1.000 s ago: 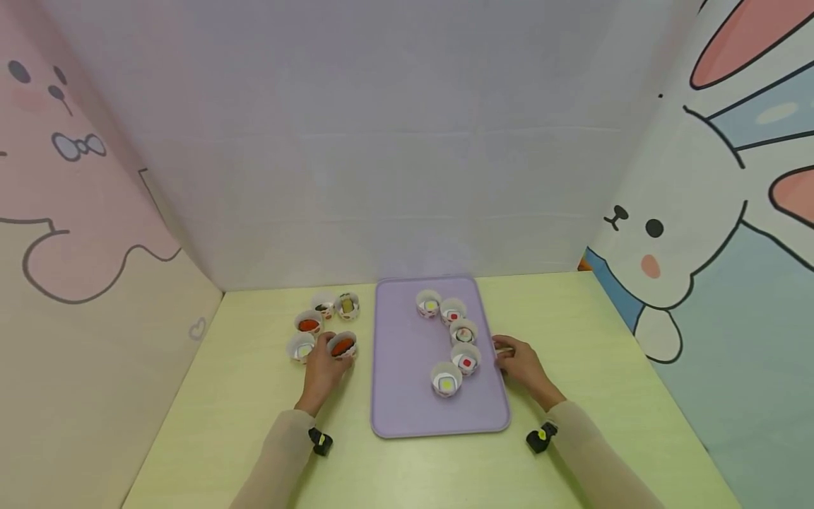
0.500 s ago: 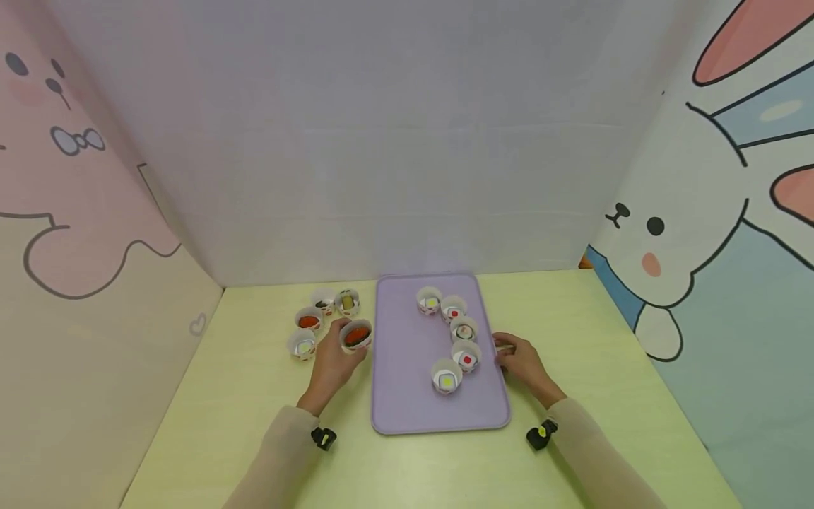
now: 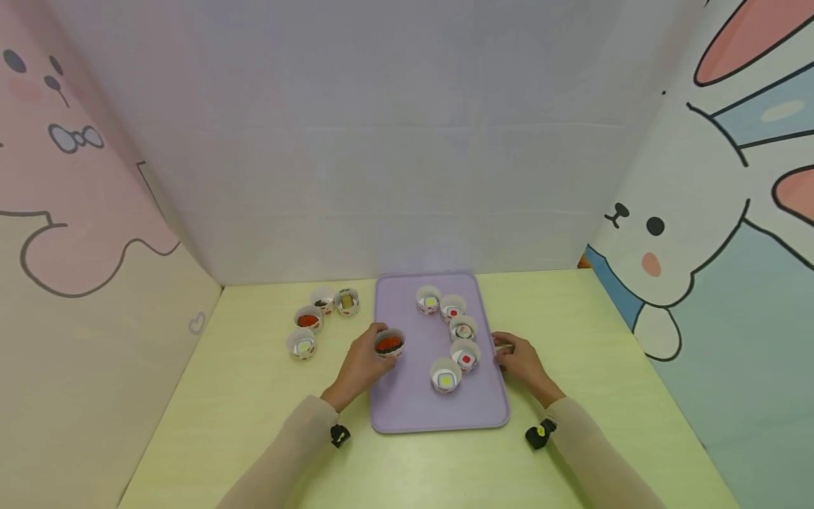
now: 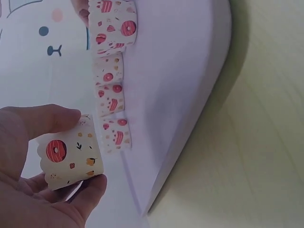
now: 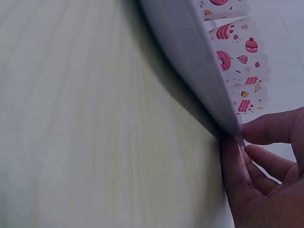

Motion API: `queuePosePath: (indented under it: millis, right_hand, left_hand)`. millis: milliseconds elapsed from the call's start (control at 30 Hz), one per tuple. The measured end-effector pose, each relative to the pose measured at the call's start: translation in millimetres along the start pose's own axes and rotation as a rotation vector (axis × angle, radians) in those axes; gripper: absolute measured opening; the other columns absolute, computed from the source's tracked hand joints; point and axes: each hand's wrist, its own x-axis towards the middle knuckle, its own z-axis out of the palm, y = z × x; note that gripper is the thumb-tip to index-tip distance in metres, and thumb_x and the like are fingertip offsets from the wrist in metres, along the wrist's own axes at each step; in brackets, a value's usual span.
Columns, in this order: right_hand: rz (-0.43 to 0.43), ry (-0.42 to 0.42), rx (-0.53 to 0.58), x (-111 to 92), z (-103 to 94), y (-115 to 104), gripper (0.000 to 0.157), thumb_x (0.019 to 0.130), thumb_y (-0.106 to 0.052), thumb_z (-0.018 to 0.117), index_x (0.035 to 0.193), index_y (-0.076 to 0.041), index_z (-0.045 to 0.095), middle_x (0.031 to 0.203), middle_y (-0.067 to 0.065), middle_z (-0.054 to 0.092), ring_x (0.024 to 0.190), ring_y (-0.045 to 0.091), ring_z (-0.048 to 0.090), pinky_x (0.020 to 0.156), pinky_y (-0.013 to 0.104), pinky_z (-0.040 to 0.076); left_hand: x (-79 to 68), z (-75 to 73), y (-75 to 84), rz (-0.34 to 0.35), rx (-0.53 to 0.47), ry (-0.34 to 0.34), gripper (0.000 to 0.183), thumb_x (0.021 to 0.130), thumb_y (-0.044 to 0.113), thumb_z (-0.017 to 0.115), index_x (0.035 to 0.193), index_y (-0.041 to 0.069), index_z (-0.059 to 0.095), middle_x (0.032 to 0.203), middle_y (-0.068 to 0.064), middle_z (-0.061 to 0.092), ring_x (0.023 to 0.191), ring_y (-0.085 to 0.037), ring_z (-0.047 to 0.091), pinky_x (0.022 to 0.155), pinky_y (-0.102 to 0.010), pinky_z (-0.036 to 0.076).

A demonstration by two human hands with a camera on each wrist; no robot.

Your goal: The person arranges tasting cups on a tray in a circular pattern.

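The paper cup [image 3: 389, 344] with the orange-red topping over black is off the surface, mouth up, over the left part of the lilac tray [image 3: 407, 410]. My left hand [image 3: 364, 366] has it pinched, thumb along the near side and fingers curled round the far side; the left forearm slants inward and forward from the lower left. My right hand [image 3: 523, 362] has the tray's right rim between thumb and bent fingers, that forearm angling in from the lower right. On the tray, five more cups stand in a bent row, the yellow-centred cup [image 3: 446, 376] nearest me. Left of the tray, four others sit on the table [image 3: 254, 424], among them a cup with red filling [image 3: 308, 320]. Beige sleeves [image 3: 286, 449] reach to both wrists.
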Motion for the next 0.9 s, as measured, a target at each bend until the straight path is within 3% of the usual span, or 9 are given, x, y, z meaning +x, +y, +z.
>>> queuePosePath:
  millis: [400, 700, 900]
  right_hand:
    - [0.004, 0.003, -0.004, 1.4, 0.4, 0.5, 0.051, 0.086, 0.003, 0.059, 0.137, 0.000, 0.054, 0.124, 0.022, 0.062, 0.086, 0.014, 0.063, 0.066, 0.025, 0.054]
    - [0.013, 0.000, -0.009, 0.6, 1.0, -0.8, 0.051, 0.087, 0.003, 0.058, 0.138, 0.000, 0.054, 0.126, 0.022, 0.062, 0.086, 0.016, 0.063, 0.066, 0.025, 0.053]
    - [0.010, 0.001, -0.003, 0.0, 0.5, -1.4, 0.051, 0.087, 0.004, 0.058, 0.138, 0.000, 0.054, 0.126, 0.022, 0.061, 0.087, 0.017, 0.064, 0.066, 0.026, 0.054]
  left_hand:
    - [-0.7, 25.3, 5.1, 0.018, 0.058, -0.216, 0.052, 0.078, 0.013, 0.081, 0.123, 0.008, 0.055, 0.117, -0.010, 0.067, 0.104, -0.022, 0.064, 0.090, -0.039, 0.055]
    - [-2.6, 34.4, 4.6, 0.047, 0.083, -0.237, 0.051, 0.076, 0.010, 0.081, 0.120, 0.007, 0.056, 0.112, -0.009, 0.067, 0.101, -0.021, 0.063, 0.089, -0.038, 0.054]
    - [-3.2, 37.2, 3.8, 0.059, 0.088, -0.234, 0.058, 0.076, 0.009, 0.080, 0.126, 0.005, 0.053, 0.117, -0.011, 0.066, 0.106, -0.023, 0.063, 0.092, -0.039, 0.054]
